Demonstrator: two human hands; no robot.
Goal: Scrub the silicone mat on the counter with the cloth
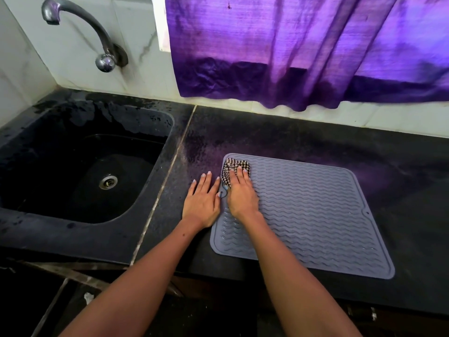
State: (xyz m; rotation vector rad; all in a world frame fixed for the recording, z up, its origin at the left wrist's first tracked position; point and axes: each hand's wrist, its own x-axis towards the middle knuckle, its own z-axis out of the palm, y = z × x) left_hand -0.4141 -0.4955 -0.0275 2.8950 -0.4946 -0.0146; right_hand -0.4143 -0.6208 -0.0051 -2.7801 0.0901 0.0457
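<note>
Silicone mat (315, 210) lies flat on the dark tabletop (401, 190), right of the sink (80, 164). Right hand (240, 193), fingers straight, presses the checked cloth (230, 167) onto its far-left corner. Left hand (202, 199) rests flat, empty, at the mat's left edge.

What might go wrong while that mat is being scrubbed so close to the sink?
The silicone mat lies loose on the smooth counter, so scrubbing may slide or buckle it. The left hand steadies only its edge. The right hand presses the cloth flat at the far left corner, so it might slip off the mat.
</note>
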